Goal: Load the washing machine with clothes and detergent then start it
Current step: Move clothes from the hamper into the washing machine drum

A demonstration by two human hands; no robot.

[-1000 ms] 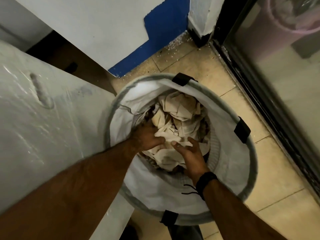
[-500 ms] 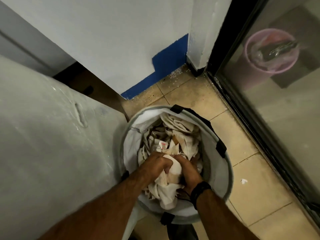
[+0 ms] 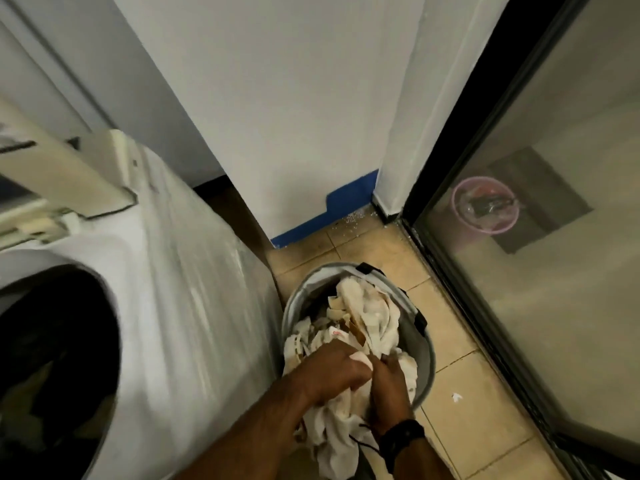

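While bunched in both fists, crumpled off-white clothes [image 3: 360, 320] heaped in grey laundry basket [image 3: 424, 368], lower centre of frame.
Left hand [image 3: 332, 370] and right hand [image 3: 389, 386] side by side, both clenched on cloth; washing machine [image 3: 180, 271] drum open at lower left.

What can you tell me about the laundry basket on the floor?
The basket is round, with a grey rim, pale lining and black strap tabs. It stands upright on tan floor tiles, right beside the washer, heaped with crumpled whitish clothes. Both hands, left and right, grip a bundle over its near edge.
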